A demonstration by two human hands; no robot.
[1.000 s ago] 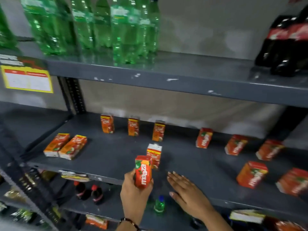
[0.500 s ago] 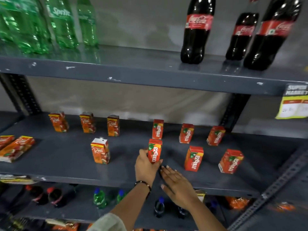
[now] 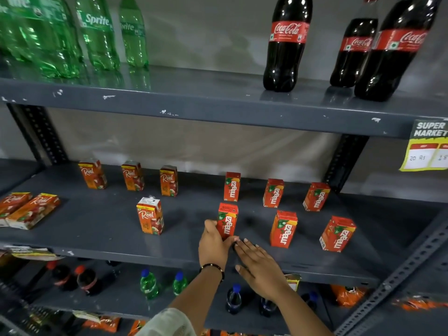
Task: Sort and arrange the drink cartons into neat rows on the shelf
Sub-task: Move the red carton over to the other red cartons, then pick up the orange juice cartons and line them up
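Observation:
My left hand (image 3: 213, 246) grips a red Maaza carton (image 3: 228, 220) standing upright on the grey middle shelf (image 3: 109, 248), in front of another Maaza carton (image 3: 232, 186). My right hand (image 3: 260, 267) lies flat and open on the shelf just right of it, fingertips near the carton's base. Two more Maaza cartons stand in the back row (image 3: 273, 192) (image 3: 316, 197) and two in the front row (image 3: 283, 229) (image 3: 337, 234). Three orange Real cartons stand at the back left (image 3: 93, 174) (image 3: 132, 175) (image 3: 169, 181), one stands forward (image 3: 149, 215), and two lie flat at far left (image 3: 32, 210).
Green Sprite bottles (image 3: 97, 32) and dark Coca-Cola bottles (image 3: 286, 42) stand on the upper shelf. A yellow price tag (image 3: 426, 146) hangs at its right edge. Small bottles (image 3: 148, 284) sit on the lower shelf. A perforated upright (image 3: 397, 275) runs along the right side.
The view swung right along the shelf. My left hand carried the Maaza carton forward and set it down in front of the back-row carton; my right hand stayed flat beside it.

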